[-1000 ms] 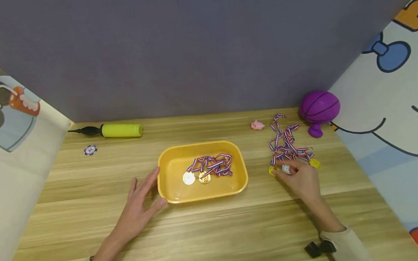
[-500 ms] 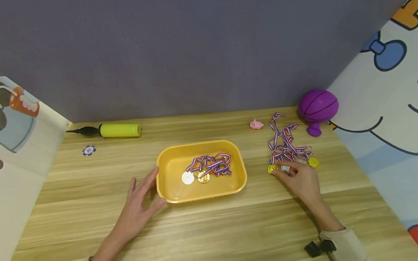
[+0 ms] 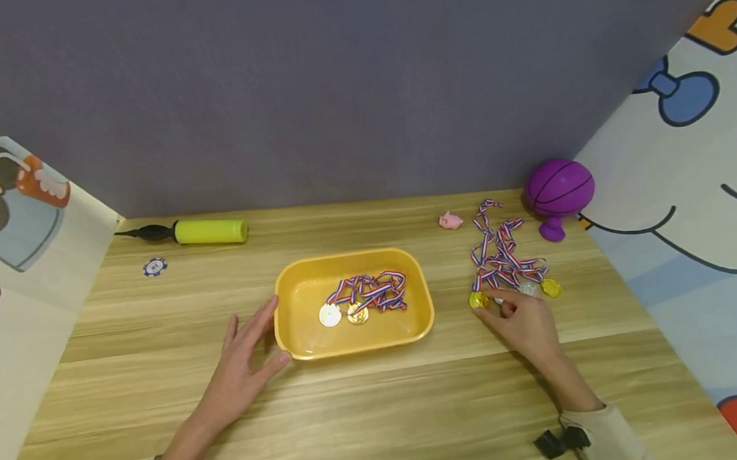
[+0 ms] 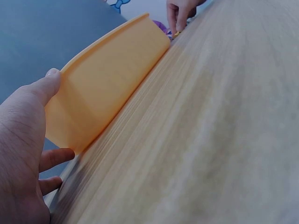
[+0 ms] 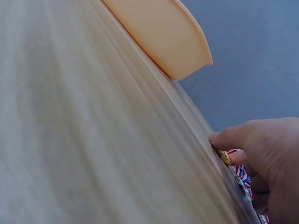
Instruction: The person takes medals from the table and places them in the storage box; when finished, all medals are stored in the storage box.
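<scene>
**Tabletop spread centres on yellow tub**

The yellow tub sits upright mid-surface, apparently so both hands can reach it easily. A person's left hand touches its left end, thumb at the rim and fingers loosely extended, gripping nothing; the contact probably helps keep the tub from sliding. The right hand, right of the tub, is bent into a thumb-and-forefinger pinch.

Beyond the tub, well to its left, a lime-green hand pump lies on its side; a purple toy basketball stands beyond it to the far right. Both are seemingly parked out of the way.

Striped ribbons trail in a tangle right of the tub. At their near end, the pinch holds a gold medal, a thin disc that likely suits fingertips better than a fist. A silver medal and a second gold medal lie farther from the tub. Inside it rest a pale silver medal and another gold one, ribbons bunched beside them, presumably contained by the walls.

Smallest are a pink pig figurine, beyond the tub's right end, and a poker chip, well left.
</scene>
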The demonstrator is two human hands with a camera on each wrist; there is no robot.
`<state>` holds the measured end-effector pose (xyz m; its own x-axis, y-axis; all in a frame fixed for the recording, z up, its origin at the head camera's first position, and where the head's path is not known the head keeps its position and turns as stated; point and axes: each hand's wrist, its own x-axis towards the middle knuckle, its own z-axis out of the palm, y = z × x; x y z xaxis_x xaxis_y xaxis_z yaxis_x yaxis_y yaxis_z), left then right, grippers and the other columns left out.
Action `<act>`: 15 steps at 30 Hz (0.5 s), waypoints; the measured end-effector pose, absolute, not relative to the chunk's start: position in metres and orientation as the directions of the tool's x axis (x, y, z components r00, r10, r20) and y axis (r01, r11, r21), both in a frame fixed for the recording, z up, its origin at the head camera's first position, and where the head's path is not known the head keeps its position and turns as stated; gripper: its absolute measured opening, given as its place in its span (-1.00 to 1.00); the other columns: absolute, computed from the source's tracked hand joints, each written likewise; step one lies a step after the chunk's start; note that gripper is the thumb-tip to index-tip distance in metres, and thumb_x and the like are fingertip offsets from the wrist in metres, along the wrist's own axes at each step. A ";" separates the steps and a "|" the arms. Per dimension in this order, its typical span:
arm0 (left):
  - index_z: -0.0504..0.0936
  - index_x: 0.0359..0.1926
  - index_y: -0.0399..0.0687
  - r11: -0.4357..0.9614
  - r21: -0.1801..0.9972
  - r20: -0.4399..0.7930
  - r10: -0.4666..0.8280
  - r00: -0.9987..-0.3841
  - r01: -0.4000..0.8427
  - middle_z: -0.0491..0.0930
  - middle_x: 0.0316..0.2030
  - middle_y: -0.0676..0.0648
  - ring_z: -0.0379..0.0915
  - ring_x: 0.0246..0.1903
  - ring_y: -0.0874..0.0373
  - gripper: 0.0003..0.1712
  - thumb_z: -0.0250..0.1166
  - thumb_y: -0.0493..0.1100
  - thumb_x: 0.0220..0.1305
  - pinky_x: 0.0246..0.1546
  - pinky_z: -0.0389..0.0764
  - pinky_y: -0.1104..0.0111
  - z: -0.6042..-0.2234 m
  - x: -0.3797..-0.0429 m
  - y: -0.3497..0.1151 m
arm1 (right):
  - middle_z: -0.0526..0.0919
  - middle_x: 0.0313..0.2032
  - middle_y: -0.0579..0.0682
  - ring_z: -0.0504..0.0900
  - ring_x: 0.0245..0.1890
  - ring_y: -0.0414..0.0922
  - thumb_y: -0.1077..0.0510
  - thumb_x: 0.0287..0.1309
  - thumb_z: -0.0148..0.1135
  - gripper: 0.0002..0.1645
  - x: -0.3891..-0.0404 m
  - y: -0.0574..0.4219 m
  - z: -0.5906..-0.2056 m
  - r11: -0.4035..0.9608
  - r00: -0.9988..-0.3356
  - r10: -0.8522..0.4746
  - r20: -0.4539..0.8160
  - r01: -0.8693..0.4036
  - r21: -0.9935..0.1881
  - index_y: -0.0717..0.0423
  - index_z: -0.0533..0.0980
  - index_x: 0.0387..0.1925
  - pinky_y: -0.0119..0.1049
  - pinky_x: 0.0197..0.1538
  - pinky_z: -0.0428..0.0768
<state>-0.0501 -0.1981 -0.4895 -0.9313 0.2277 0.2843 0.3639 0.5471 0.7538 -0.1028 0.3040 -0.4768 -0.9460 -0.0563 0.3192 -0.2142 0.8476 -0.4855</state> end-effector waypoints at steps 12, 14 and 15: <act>0.14 0.80 0.25 0.556 0.749 0.283 0.224 -0.933 0.361 0.48 0.56 -0.19 0.24 0.59 -0.39 0.07 0.51 -0.05 0.45 0.69 -0.40 -0.36 -0.490 -0.049 -0.198 | 0.32 -0.70 -0.30 0.25 -0.64 -0.36 0.12 0.02 0.73 -0.66 -0.105 0.303 -0.480 0.835 -0.896 -0.051 0.442 -0.281 -0.474 0.03 0.88 -0.11 -0.38 -0.55 0.25; 0.13 0.80 0.25 0.556 0.750 0.280 0.225 -0.933 0.359 0.47 0.57 -0.18 0.24 0.60 -0.38 0.07 0.51 -0.05 0.45 0.69 -0.40 -0.35 -0.490 -0.049 -0.198 | 0.33 -0.70 -0.29 0.25 -0.65 -0.36 0.14 0.00 0.73 -0.66 -0.106 0.303 -0.480 0.817 -0.884 -0.029 0.466 -0.290 -0.499 0.05 0.88 -0.12 -0.40 -0.55 0.25; 0.13 0.80 0.26 0.556 0.750 0.279 0.225 -0.934 0.358 0.47 0.57 -0.18 0.23 0.60 -0.37 0.07 0.51 -0.05 0.45 0.69 -0.40 -0.35 -0.489 -0.049 -0.198 | 0.33 -0.70 -0.29 0.25 -0.64 -0.36 0.15 -0.01 0.73 -0.66 -0.106 0.302 -0.480 0.810 -0.880 -0.019 0.474 -0.292 -0.509 0.06 0.88 -0.13 -0.41 -0.55 0.24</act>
